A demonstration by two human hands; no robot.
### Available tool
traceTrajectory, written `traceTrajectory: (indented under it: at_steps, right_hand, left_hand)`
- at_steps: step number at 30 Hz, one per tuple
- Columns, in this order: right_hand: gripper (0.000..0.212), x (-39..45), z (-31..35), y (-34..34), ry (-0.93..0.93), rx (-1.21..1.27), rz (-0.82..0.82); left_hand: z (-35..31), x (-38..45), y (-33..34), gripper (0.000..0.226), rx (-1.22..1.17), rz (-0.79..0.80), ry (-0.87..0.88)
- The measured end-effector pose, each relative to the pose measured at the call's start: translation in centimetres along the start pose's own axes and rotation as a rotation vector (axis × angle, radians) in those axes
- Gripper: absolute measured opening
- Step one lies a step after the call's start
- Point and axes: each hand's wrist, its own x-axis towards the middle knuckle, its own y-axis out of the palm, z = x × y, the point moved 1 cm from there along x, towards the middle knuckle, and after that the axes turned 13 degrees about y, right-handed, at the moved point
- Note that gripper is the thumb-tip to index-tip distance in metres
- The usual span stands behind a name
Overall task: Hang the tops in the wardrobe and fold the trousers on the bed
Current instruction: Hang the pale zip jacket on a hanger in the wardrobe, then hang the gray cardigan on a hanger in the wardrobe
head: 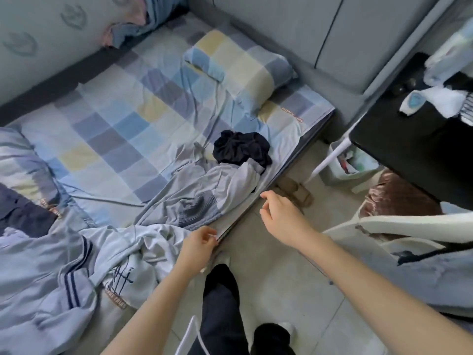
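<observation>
So on the far left there's a rumpled quilt point(33, 252) bunched up over the foot of the bed point(107, 129), and a pale top with dark stripes point(120, 254) lies crumpled against it, right at the mattress edge. My guess is it's dumped there waiting to go on a hanger.

The left hand point(198, 243) sits at that edge with fingers curled in, looking like it pinches a bit of pale cloth or sheet hem, though I can't tell which. Just past it, the grey trousers point(202, 193) are spread loosely along the bed's edge, not folded, with a dark garment point(242, 148) balled up on top of their far end. Probably laid out near the edge so they're easy to reach standing up.

The right hand point(280, 213) hovers off the mattress over the floor, fingers loose and holding nothing, seemingly reaching for the trousers.

Room-wise: checked sheet, matching pillow point(240, 60) by the headboard, tiled floor with slippers point(294, 192), a black desk point(414, 149) and a chair point(399, 226) on the right. No wardrobe in view.
</observation>
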Motion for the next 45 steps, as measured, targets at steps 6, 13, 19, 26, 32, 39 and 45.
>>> traceTrajectory:
  at_steps: [6,13,19,26,32,39,45]
  right_hand:
    - [0.033,14.0,5.1,6.5,0.13,0.038,0.208]
    - [0.028,28.6,4.4,17.2,0.366,0.029,0.286]
    - [0.051,33.5,0.3,25.0,0.915,0.461,0.408]
    - [0.056,34.9,-1.1,30.8,1.106,0.755,0.501]
    - [0.027,34.4,1.1,29.8,1.099,0.962,0.439]
    - [0.024,31.4,5.5,22.5,0.892,1.548,0.467]
    - [0.027,28.3,9.4,12.0,0.694,1.857,0.405]
  left_hand:
    - [7.8,12.5,-5.6,0.023,0.205,0.075,-0.098]
    - [17.6,26.2,-5.9,0.03,0.353,0.193,-0.205]
    - [25.7,31.2,-3.4,0.044,0.45,0.193,-0.324]
    - [30.1,32.6,-0.8,0.023,0.489,0.14,-0.346]
    - [28.6,31.2,-2.4,0.009,0.116,-0.145,-0.328]
    - [20.1,28.3,-8.7,0.01,-0.336,-0.503,-0.196]
    - [7.1,26.7,-14.5,0.015,-0.52,-0.6,0.039]
